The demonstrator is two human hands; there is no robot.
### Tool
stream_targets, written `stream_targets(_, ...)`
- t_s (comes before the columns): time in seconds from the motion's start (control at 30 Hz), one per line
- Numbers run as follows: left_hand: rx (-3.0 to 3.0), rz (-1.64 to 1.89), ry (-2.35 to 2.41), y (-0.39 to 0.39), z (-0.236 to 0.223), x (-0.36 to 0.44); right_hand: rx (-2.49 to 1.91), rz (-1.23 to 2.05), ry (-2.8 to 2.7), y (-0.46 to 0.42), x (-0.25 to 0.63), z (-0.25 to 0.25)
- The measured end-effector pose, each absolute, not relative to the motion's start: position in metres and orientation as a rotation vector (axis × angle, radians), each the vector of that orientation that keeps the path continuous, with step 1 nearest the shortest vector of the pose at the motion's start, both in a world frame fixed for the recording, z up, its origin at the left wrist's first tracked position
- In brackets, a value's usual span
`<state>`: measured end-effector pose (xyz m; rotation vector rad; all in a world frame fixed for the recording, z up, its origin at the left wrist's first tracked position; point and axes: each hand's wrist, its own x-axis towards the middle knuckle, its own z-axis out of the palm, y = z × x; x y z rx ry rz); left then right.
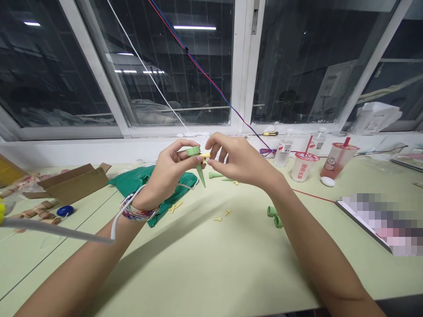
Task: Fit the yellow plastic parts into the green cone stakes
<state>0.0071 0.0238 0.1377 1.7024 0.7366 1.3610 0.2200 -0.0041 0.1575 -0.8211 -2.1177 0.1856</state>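
My left hand [170, 169] grips a green plastic plant-watering spike [200, 174], its wide cap up and its point slanting down. From the spike's side, by my left thumb, juts a small yellow valve [205, 155]. My right hand [239, 159] is just right of that valve, with thumb and index finger apart around its outer end; contact is hard to make out. Loose yellow valves [217, 219] lie on the table below. Another green spike [215, 175] lies behind my hands, and green caps [272, 211] rest near my right forearm.
On the left are a green plastic bag [132, 181], a cardboard box [74, 184] and a blue round object [65, 211]. Drink cups [301, 167] and a bottle [283, 152] stand back right. A tablet-like device [363, 226] lies at right. Wires hang before the window.
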Motion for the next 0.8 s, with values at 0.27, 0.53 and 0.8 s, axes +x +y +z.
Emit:
stream_targets(0.27,1.702,1.378,0.732,0.0205,0.1410,0.0074,-0.879,0.176,-2.090,0.0001,0.2211,0.1571)
stream_targets(0.53,1.714,1.369,0.711,0.0222,0.1399,0.0061,-0.847,0.140,-2.082,0.0013,0.2187,0.1562)
stream_targets(0.8,1.709,1.366,0.709,0.0219,0.1397,0.0047,-0.829,0.355,-2.085,0.0048,0.2188,0.1543)
